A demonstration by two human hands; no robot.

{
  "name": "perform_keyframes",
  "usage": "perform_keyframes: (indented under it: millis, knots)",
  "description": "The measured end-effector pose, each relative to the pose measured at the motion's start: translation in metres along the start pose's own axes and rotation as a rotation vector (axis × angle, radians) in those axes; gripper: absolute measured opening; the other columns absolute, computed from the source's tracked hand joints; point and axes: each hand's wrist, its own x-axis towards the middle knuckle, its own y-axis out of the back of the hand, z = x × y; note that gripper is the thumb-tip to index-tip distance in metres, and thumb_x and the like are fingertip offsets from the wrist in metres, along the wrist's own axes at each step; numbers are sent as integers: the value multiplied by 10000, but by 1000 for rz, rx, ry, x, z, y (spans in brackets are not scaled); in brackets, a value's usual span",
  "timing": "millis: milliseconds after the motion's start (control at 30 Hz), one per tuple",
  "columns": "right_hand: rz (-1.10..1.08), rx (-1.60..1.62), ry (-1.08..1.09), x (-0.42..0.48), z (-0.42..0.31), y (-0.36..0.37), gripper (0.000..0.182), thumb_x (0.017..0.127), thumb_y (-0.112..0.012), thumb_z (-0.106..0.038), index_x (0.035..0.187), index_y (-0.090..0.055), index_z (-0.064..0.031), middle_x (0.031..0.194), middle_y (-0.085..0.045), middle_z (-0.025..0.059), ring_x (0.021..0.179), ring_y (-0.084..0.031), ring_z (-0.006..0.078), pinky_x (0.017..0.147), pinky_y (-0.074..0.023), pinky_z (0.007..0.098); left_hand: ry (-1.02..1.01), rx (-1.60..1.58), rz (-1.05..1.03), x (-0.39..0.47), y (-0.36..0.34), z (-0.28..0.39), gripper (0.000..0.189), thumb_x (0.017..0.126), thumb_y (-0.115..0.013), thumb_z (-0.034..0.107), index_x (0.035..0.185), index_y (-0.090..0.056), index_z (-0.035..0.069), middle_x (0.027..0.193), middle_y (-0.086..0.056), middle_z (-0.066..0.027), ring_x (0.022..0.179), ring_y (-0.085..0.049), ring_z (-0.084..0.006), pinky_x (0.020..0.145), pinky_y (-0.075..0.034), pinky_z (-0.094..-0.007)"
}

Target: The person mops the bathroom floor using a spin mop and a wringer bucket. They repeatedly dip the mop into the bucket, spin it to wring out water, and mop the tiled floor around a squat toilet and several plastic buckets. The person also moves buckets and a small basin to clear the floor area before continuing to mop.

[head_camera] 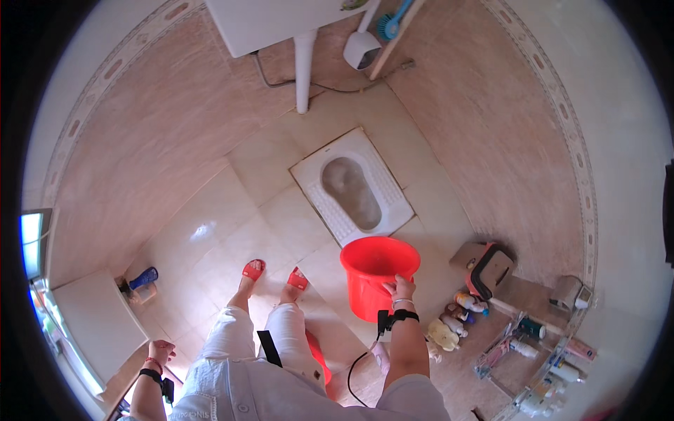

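Observation:
My right hand (403, 289) grips the rim of a red plastic bucket (363, 297), which is tilted with its mouth towards a white squat toilet (387, 184). The bucket is just beside the near end of the toilet; cloudy liquid shows in the toilet's bowl. At the lower left, my left hand (161, 351) is held away from the bucket with its fingers curled, near a white cabinet (100, 321). Nothing is seen in it. Whether anything is inside the bucket cannot be told.
Bottles (453, 318) and a bin (482, 268) stand at the right, beside a wall rack (500, 342) of toiletries. A white pipe (303, 73) and a hose (274, 84) are beyond the toilet. Part of another red object (319, 358) shows beside my leg.

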Motion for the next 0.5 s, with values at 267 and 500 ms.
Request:
perform_keyframes:
  millis: [267, 500]
  knots:
    - [-84, -260, 128, 48, -25, -133, 197, 770, -492, 37, 965, -491, 66, 844, -561, 159, 647, -595, 274, 627, -577, 437, 163, -95, 23, -31, -24, -50, 76, 785, -587, 46, 790, -636, -11, 700, -643, -76, 591, -638, -162, 465, -470, -273]
    - [159, -1794, 934, 94, -34, -151, 211, 734, -571, -125, 925, -624, -55, 879, -627, 154, 896, -591, 284, 814, -447, 456, 263, -195, 17, -45, -54, -80, 88, 787, -599, 63, 803, -647, -9, 677, -644, -88, 577, -633, -160, 458, -489, -268]
